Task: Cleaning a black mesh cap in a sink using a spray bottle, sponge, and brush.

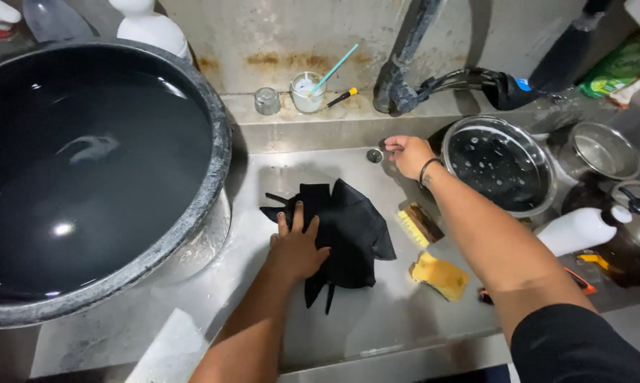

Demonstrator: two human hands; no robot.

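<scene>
A wet steel sink basin (405,312) sits below a rust-stained metal back wall (277,35).

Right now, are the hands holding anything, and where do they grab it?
The left hand lies flat on the black cloth, pressing its left side, not gripping. The right hand reaches beside the small round drain; whether it pinches anything cannot be told.

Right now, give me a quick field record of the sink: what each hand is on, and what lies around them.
Left hand: flat on crumpled black cloth
Right hand: fingers at small round metal drain fitting
Surface: wet stainless steel sink basin
Beside cloth: wooden scrub brush, yellow sponge
Left side: large round black tub of dark water
Right side: glass bowl, white plastic bottle
</scene>
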